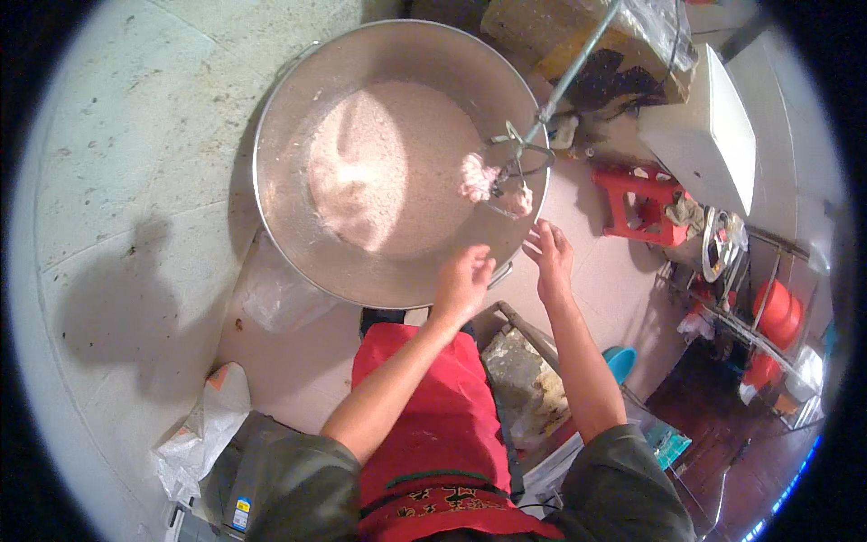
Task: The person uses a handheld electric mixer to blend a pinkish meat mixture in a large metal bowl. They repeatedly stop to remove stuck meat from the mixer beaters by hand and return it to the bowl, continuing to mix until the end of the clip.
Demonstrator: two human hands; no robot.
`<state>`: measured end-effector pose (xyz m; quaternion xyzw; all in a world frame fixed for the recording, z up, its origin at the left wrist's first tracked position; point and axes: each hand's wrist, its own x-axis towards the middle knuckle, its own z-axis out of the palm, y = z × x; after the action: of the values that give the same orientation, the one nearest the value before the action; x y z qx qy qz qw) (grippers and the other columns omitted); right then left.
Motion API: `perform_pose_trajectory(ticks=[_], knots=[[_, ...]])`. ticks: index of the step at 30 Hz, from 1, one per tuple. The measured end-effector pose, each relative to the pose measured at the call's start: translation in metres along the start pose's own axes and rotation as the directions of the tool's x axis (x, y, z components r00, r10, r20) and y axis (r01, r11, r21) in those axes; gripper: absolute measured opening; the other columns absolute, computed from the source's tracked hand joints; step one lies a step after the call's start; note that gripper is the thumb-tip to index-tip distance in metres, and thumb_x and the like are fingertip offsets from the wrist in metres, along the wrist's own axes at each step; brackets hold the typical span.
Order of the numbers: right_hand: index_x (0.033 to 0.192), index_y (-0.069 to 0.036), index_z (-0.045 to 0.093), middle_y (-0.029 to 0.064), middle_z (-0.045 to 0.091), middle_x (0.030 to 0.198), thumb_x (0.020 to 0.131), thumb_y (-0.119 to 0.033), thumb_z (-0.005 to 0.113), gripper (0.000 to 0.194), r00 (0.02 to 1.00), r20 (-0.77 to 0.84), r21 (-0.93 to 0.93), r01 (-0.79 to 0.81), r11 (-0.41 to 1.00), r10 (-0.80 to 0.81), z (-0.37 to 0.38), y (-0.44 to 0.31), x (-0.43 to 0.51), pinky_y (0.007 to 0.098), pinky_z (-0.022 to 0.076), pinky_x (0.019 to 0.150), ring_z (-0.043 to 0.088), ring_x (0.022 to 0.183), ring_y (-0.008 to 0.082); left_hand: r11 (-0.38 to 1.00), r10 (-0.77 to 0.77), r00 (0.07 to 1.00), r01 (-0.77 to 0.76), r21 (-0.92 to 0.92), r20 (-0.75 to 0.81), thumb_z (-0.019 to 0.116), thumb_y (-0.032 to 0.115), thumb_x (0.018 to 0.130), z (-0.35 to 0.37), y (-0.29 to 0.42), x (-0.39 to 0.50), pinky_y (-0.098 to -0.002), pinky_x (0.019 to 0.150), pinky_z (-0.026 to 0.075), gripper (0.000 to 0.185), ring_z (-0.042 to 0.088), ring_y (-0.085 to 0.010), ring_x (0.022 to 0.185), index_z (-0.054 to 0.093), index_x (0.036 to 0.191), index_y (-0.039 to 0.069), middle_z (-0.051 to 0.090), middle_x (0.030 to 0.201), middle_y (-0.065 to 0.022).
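A large round metal tub (291, 230) stands before me with a pale pinkish mass (366, 169) covering its bottom. At its right side a metal rod (576, 64) ends in a wire-like mixing head (518, 159), and clumps of pink paste (477, 179) cling to it. My left hand (466, 281) is over the tub's near rim, fingers curled and apart, with nothing seen in it. Just outside the right rim, below the mixing head, my right hand (552, 257) is raised with its fingers spread. Whether its fingertips touch the rim, I cannot tell.
A red plastic stool (640, 206) stands right of the tub, below a white box-like object (704, 135). A metal rack (745, 332) with red containers is farther right. Near my right forearm are a blue bowl (620, 364) and a stained block (525, 379). A white sack (203, 433) lies lower left.
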<state>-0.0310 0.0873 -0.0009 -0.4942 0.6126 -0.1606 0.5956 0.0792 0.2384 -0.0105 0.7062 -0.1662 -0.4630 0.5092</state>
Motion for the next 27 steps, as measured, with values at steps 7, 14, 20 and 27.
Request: perform_pose_trajectory(ticks=[7, 14, 20, 27], knots=[[0.126, 0.002, 0.06, 0.0129, 0.067, 0.113, 0.1, -0.04, 0.06, 0.049, 0.999, -0.023, 0.044, -0.036, 0.998, 0.037, 0.006, 0.021, -0.033, 0.0373, 0.0554, 0.085, 0.066, 0.1, 0.0222, 0.993, -0.078, 0.997, 0.077, -0.085, -0.002, 0.063, 0.017, 0.099, -0.038, 0.008, -0.045, -0.0344, 0.094, 0.054, 0.031, 0.069, -0.0244, 0.107, 0.062, 0.124, -0.002, 0.069, 0.117, -0.0176], [0.125, -0.001, 0.063, 0.0106, 0.072, 0.101, 0.1, -0.046, 0.058, 0.051, 0.981, -0.192, 0.044, -0.027, 0.999, 0.035, 0.037, 0.065, -0.039, 0.0323, 0.0564, 0.077, 0.07, 0.086, 0.0167, 0.993, -0.093, 0.995, 0.09, 0.075, 0.03, 0.063, 0.025, 0.1, -0.077, -0.002, -0.025, -0.0362, 0.103, 0.048, 0.043, 0.06, -0.0208, 0.117, 0.057, 0.133, -0.002, 0.064, 0.126, -0.0146], [0.12, -0.003, 0.067, 0.0181, 0.069, 0.117, 0.099, -0.04, 0.059, 0.043, 0.964, -0.265, 0.139, 0.039, 0.99, -0.001, 0.05, 0.063, -0.061, 0.0409, 0.049, 0.098, 0.065, 0.112, 0.0321, 0.966, -0.18, 0.981, 0.161, 0.203, 0.076, 0.056, 0.027, 0.104, -0.079, 0.026, 0.001, -0.0376, 0.106, 0.046, 0.047, 0.059, -0.0257, 0.118, 0.05, 0.14, -0.002, 0.058, 0.133, -0.0155], [0.122, -0.001, 0.067, 0.016, 0.067, 0.126, 0.1, -0.038, 0.056, 0.044, 0.974, -0.219, 0.147, -0.019, 0.989, 0.052, 0.041, 0.055, -0.042, 0.0378, 0.0465, 0.104, 0.062, 0.122, 0.0284, 0.996, -0.089, 0.993, 0.087, 0.03, 0.083, 0.057, 0.027, 0.104, -0.049, 0.035, 0.025, -0.0389, 0.104, 0.048, 0.044, 0.059, -0.0241, 0.118, 0.051, 0.138, -0.001, 0.058, 0.133, -0.0142]])
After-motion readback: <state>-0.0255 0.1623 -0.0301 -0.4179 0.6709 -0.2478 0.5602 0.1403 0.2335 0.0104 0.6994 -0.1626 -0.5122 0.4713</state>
